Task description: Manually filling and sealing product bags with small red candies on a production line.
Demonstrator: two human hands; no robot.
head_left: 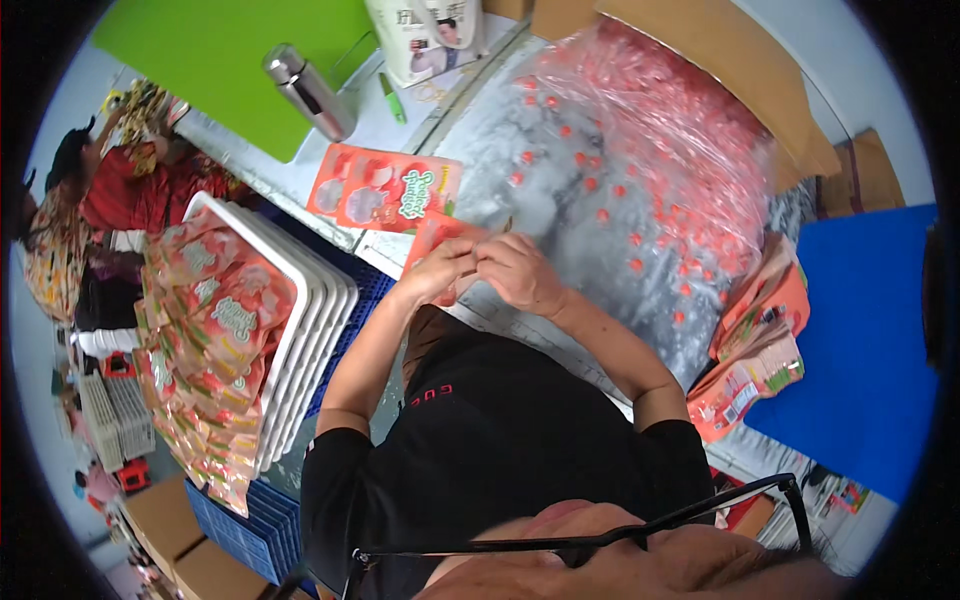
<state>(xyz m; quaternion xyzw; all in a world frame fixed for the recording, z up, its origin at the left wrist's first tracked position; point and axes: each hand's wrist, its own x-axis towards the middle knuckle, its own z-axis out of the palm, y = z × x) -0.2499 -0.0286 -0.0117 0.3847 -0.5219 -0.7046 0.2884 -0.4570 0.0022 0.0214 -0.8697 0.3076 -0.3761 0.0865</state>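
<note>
A peach-red printed pouch (428, 233) is at the table's near edge, partly hidden under my fingers. My left hand (444, 271) is closed on it, thumb and fingers pinched together. Beside it my right hand (522, 276) is closed too, its fingertips meeting the left ones at the pouch's edge. The fingers cover the exact spot they grip. Just beyond, several overlapping flat pouches (385, 190) of the same print lie on the table. Small red wrapped pieces (602, 215) are scattered to the right of my hands.
A large heap of red wrapped pieces (690, 140) under clear plastic fills the far right. Crumpled pouches (755, 350) lie near a blue board (870, 340). At left, stacked white trays (325, 310) hold filled pouches (220, 320). A steel flask (310, 92) and green marker (392, 98) stand beyond.
</note>
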